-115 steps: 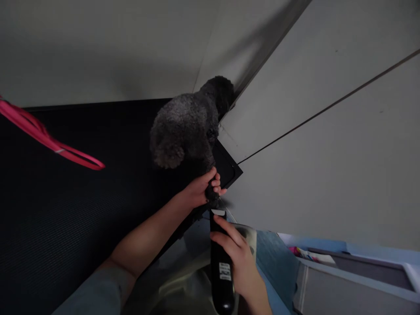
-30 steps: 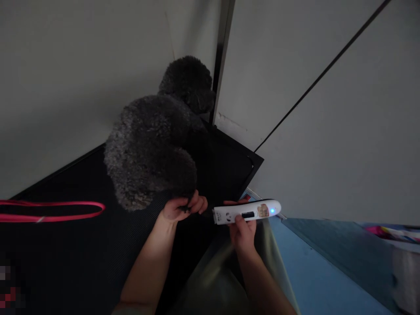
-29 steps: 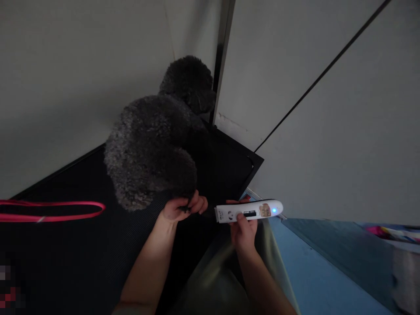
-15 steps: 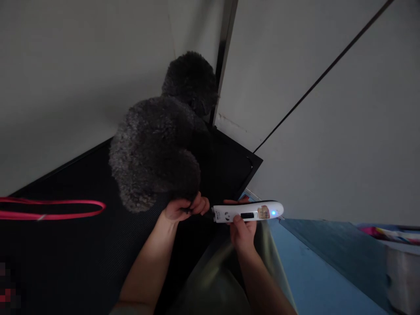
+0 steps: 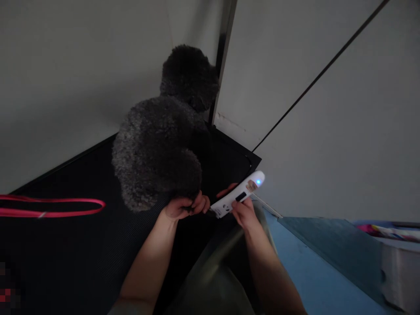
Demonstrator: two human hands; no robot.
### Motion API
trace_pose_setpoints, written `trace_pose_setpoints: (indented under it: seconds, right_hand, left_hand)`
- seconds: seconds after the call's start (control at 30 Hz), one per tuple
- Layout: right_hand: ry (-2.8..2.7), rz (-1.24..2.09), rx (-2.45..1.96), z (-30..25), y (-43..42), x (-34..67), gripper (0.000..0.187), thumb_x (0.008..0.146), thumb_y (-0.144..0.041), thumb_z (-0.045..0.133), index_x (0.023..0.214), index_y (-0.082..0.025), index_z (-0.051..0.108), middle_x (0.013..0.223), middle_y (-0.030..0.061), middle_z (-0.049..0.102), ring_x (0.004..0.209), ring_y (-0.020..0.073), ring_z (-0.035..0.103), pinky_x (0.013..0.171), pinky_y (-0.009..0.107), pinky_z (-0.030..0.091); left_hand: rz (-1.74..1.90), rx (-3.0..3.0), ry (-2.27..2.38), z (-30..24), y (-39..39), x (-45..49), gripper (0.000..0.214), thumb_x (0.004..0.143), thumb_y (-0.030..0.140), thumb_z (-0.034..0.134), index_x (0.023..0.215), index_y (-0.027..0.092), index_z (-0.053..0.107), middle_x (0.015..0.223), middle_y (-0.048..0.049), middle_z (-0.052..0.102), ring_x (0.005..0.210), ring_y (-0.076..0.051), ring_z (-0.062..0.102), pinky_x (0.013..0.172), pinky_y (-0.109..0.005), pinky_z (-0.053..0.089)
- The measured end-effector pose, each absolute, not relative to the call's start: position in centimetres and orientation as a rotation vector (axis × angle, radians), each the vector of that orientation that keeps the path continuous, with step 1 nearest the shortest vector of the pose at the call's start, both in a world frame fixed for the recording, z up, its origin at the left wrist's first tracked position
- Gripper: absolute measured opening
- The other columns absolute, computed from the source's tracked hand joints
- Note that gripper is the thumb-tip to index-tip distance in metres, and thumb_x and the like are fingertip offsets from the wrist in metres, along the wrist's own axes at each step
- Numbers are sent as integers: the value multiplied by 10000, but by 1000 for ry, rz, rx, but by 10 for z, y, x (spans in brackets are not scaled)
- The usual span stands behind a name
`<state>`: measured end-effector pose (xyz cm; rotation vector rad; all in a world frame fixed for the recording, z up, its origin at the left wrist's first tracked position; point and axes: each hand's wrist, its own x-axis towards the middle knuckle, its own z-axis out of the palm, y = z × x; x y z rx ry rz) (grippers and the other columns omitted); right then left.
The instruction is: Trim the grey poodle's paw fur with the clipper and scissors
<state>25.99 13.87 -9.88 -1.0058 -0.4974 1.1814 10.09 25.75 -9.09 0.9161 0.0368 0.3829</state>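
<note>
A curly-coated dark grey dog is on a black table, its head turned toward the wall. My left hand is closed around the dog's paw, which is mostly hidden by fur and fingers. In my right hand is a white hair clipper with a lit blue light, a dark switch and a sticker. The clipper's blade end points down-left and lies just right of my left fingers. Whether the blade touches the paw I cannot tell.
A red leash loop lies at the left of the table. Pale walls meet behind the dog, by a dark upright post. At the lower right are a blue floor and a whitish container with colourful packaging on it.
My right hand has tilted the clipper from nearly level to slanted, its lit end rising up and left. My left hand keeps its hold on the paw. The dog's head has shifted slightly.
</note>
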Motion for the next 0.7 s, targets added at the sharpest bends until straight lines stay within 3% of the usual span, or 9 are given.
trace_pose_setpoints:
  seconds: [0.1, 0.23, 0.33, 0.43, 0.7]
  right_hand:
    - [-461, 1351, -931, -100, 148, 271, 505, 545, -393, 759, 950, -189, 537, 782, 65, 709, 652, 232, 650, 563, 362, 504]
    - [-304, 960, -941, -109, 132, 256, 394, 609, -338, 692, 951, -230, 528, 801, 25, 700, 669, 198, 633, 612, 348, 500]
    - [-203, 728, -927, -113, 115, 235, 332, 651, -277, 644, 959, -251, 523, 900, 17, 685, 814, 196, 635, 721, 356, 496]
    - [-178, 697, -925, -113, 107, 221, 347, 655, -268, 641, 976, -257, 509, 961, 29, 671, 887, 208, 623, 764, 379, 485]
    - [-183, 648, -986, -109, 109, 210, 330, 682, -310, 623, 976, -288, 475, 981, 27, 654, 838, 218, 620, 728, 397, 490]
  left_hand:
    - [392, 937, 64, -92, 258, 100, 309, 680, 434, 566, 537, 210, 408, 393, 24, 321, 566, -181, 429, 623, -349, 302]
    - [445, 920, 59, -95, 256, 102, 309, 683, 422, 538, 531, 204, 381, 403, 26, 300, 538, -171, 413, 604, -350, 301]
    - [490, 898, 34, -98, 254, 103, 298, 697, 385, 520, 532, 199, 356, 422, 35, 262, 495, -149, 370, 590, -346, 293]
    - [509, 869, 15, -98, 252, 104, 286, 704, 360, 512, 535, 200, 346, 430, 41, 232, 486, -142, 351, 584, -342, 283]
    - [490, 852, 84, -94, 249, 104, 313, 657, 396, 539, 510, 203, 341, 404, 31, 228, 553, -178, 412, 585, -340, 263]
